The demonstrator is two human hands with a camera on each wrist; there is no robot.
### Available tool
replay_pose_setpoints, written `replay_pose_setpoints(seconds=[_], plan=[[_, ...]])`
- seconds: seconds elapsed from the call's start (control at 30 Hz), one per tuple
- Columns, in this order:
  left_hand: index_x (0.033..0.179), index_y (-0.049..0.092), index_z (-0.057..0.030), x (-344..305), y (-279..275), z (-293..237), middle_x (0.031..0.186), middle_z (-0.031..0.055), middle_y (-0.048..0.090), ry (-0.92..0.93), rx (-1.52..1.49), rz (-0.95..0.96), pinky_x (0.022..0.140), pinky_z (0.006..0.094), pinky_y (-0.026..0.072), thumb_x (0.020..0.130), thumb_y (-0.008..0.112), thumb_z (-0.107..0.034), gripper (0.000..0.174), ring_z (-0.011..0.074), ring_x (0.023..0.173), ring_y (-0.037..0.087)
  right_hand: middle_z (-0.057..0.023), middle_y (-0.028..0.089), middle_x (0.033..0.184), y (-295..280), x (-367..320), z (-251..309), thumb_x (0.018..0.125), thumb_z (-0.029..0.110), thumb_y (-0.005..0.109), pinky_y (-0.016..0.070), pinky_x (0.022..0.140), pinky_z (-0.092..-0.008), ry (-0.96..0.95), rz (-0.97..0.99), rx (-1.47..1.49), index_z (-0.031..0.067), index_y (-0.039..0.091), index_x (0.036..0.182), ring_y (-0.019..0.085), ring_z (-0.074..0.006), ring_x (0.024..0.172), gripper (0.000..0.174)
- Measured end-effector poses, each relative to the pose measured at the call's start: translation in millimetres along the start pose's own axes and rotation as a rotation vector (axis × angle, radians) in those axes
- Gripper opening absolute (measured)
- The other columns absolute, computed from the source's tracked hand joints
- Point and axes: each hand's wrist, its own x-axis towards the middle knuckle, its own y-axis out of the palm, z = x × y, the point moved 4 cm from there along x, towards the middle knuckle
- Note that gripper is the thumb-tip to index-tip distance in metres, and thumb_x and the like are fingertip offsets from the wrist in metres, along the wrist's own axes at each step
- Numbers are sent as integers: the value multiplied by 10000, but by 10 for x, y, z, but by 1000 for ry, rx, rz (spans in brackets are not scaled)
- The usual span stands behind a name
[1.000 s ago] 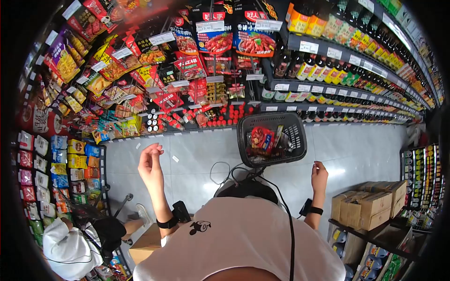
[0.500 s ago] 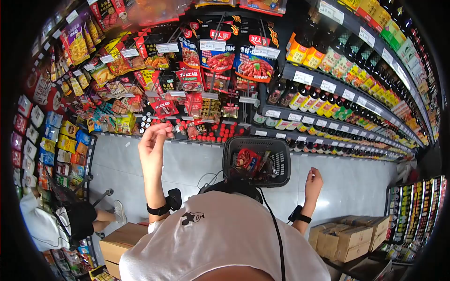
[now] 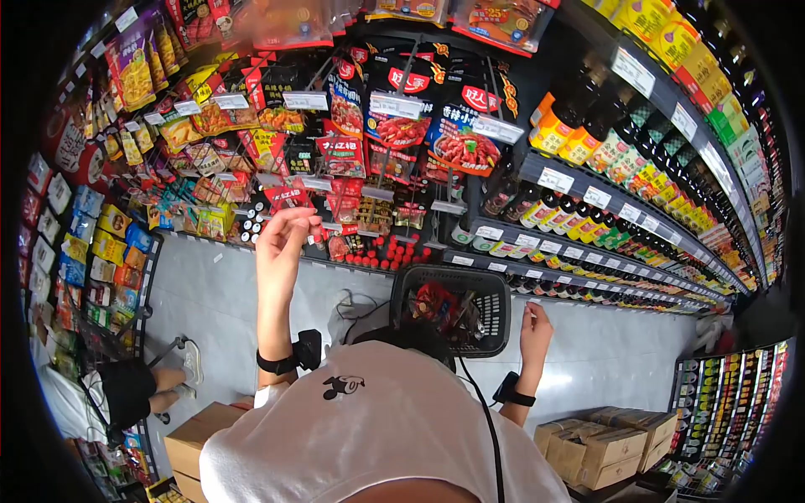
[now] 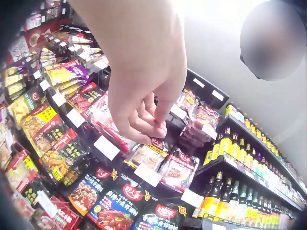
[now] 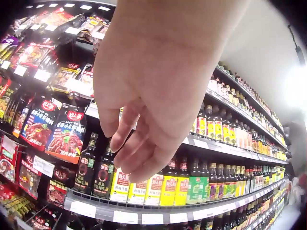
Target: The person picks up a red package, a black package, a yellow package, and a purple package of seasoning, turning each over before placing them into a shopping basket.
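Observation:
My left hand (image 3: 283, 243) is raised in front of the hanging seasoning packets, its fingers loosely bent and holding nothing. In the left wrist view its fingertips overlap a yellow-and-black packet (image 4: 146, 155) on the rack. Blue-and-black crayfish seasoning pouches (image 4: 112, 206) hang lower in that view. Over the floor to the right of the basket, my right hand (image 3: 534, 333) hangs with loosely curled fingers and nothing in it. Behind that hand in the right wrist view stand sauce bottles (image 5: 168, 187). A dark shopping basket (image 3: 495, 339) holds red packets (image 3: 432, 300) between my hands.
Shelves of bottles (image 3: 587, 201) with price tags run along the right. Cardboard boxes (image 3: 608, 448) are stacked at lower right, and another carton (image 3: 201, 427) stands at lower left. A seated person (image 3: 92, 398) is at the left, beside a rack of snack bags (image 3: 109, 247).
The view has turned and moved nearer the shelves. My left hand has shifted from over the floor to in front of the packets. The right hand stays low, its fingers still loose.

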Motion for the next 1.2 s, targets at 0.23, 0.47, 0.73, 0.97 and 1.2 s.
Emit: replay_pose_setpoints(seconds=[0.23, 0.47, 0.73, 0.97, 1.2], plan=[[1016, 579, 27, 979, -602, 244, 941, 93, 642, -16, 9, 24, 786, 246, 469, 914, 503, -91, 173, 129, 833, 606, -180, 631, 851, 745, 272, 777, 854, 94, 550, 477, 629, -359, -42, 24, -40, -4, 610, 948, 615, -305, 718, 149], [1023, 588, 8, 1901, -1389, 398, 918, 52, 636, -9, 17, -67, 740, 215, 444, 906, 505, -97, 177, 90, 802, 571, -211, 613, 872, 1923, 751, 2281, 842, 89, 557, 478, 679, -375, -329, 311, 35, 10, 603, 971, 606, -341, 754, 158], [1064, 580, 0, 2779, -1394, 1491, 977, 75, 632, -250, -95, 153, 790, 236, 473, 882, 461, -15, 218, 113, 861, 597, -150, 622, 871, 3382, 1522, 2635, 819, 110, 614, 479, 660, -309, -191, 401, 332, 9, 558, 1097, 619, -178, 786, 301], [1293, 405, -68, 3548, -535, 2340, 1188, 110, 513, -297, -66, 357, 818, 268, 451, 840, 573, -67, 482, 143, 977, 550, -105, 612, 1008, 3930, 2368, 2768, 816, 128, 638, 473, 727, -272, -163, 271, 429, -17, 504, 1165, 587, -152, 863, 401], [1390, 200, -12, 4249, -271, 2527, 1231, 171, 437, -184, -42, 213, 899, 309, 387, 815, 563, -18, 681, 222, 1054, 481, -50, 612, 881, 4392, 2634, 2869, 824, 152, 642, 443, 620, -246, 42, 377, 716, 9, 550, 1063, 563, -116, 757, 294]])
